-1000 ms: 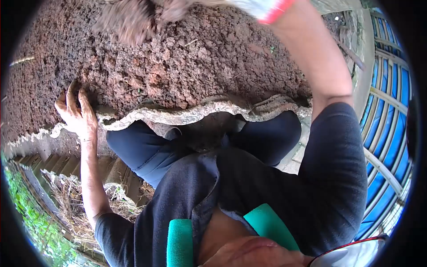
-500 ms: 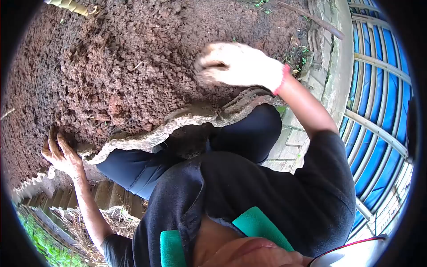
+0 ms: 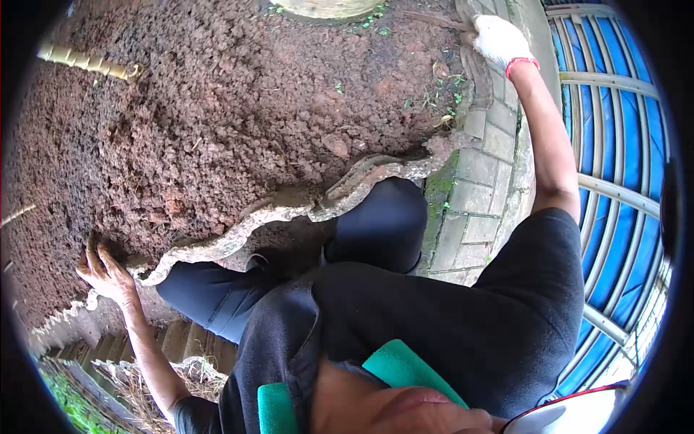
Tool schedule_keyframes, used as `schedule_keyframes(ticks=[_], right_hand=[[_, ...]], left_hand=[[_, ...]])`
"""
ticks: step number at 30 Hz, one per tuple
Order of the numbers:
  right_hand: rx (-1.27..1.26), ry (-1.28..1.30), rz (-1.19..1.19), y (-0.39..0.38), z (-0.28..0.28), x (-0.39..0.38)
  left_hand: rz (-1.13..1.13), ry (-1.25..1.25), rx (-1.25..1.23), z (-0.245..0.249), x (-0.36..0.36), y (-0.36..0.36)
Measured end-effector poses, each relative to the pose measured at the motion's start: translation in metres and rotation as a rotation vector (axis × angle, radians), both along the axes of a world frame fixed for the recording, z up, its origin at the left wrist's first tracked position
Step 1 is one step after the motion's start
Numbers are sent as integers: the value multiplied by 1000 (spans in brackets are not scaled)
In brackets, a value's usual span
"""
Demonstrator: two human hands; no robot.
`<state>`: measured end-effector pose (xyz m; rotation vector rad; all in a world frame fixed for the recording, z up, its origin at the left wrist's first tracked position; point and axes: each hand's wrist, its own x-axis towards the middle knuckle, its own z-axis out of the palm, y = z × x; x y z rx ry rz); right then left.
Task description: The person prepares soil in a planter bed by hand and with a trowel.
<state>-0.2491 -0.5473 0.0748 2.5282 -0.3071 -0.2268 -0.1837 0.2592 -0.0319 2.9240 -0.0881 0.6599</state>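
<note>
My left hand (image 3: 107, 278) is bare and rests on the dark crumbly soil (image 3: 217, 108) at the left, beside the wavy rough edging (image 3: 267, 215). Its fingers are spread, with soil on the fingertips, and nothing is in them. At the upper right, my right hand (image 3: 501, 40) wears a white glove with a red cuff. It is closed over the outer end of a brown stick (image 3: 432, 19) that lies across the bed's far border. The glove hides that end of the stick.
A round pale base (image 3: 329, 7) stands at the top of the bed. A ringed pale stem (image 3: 87, 61) crosses the upper left. Grey paving (image 3: 481, 192) runs on the right, beside a blue sheet with pale bars (image 3: 614, 137). Dry straw (image 3: 155, 394) lies at the lower left.
My right hand has moved from the soil up and right to the stick, and has closed on it. The view has shifted somewhat. My left hand stays on the soil by the edging.
</note>
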Motion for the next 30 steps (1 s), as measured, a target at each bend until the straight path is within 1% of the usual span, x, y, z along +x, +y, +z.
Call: schedule_keyframes(ticks=[1,2,4,5,6,7,8,9,11,12,13,14,16,18,19,20,21,22,23,24,26,27,28,29,30], right_hand=[[19,10,49,-8,3,-2],[23,-6,77,3,15,-5],[43,-21,130,46,57,-9],[117,-7,114,44,68,-11],[67,82,-22,68,95,-9],[63,130,-58,79,107,-13],[122,140,-34,82,108,-16],[182,151,-12,85,108,-19],[439,92,135,69,94,-37],[426,98,227,67,85,-44],[410,102,318,65,76,-52],[324,64,436,69,73,-57],[723,42,127,83,78,-33],[764,-363,305,81,67,-28],[622,-494,312,63,47,-22],[729,-646,213,60,26,-11],[1078,-846,233,91,12,5],[1441,-1026,239,122,0,21],[1450,-1043,348,121,-9,36],[1419,-998,196,146,-4,45],[906,-1032,436,168,-19,60],[890,-978,488,186,-7,58],[1210,-939,518,204,6,57],[1533,-876,525,228,24,55],[1546,-860,513,232,18,56]], left_hand=[[8,0,3,0,0,0],[14,-2,7,0,1,-1],[-9,-21,36,1,3,0],[-18,-23,34,0,5,3],[-21,-19,33,-1,3,6],[-10,-11,25,2,1,1],[-17,-14,-7,1,1,1],[-22,-24,27,0,1,2],[-39,-43,58,2,1,5],[-50,-32,52,1,2,6],[-92,-48,132,-6,5,20],[-134,-65,213,-11,8,34],[-32,-42,68,3,2,2],[-93,-83,105,2,3,7],[-69,-83,123,0,3,8],[-148,-77,193,-2,4,17],[-229,-135,373,-5,9,30],[-162,-123,391,-11,9,32],[-95,-108,410,-16,8,34],[118,-34,267,-20,4,28],[84,-116,161,-21,5,26],[159,-62,150,-18,5,21],[80,-48,198,-11,2,19],[44,-79,184,-15,3,25],[-1,-104,174,-16,4,27]])
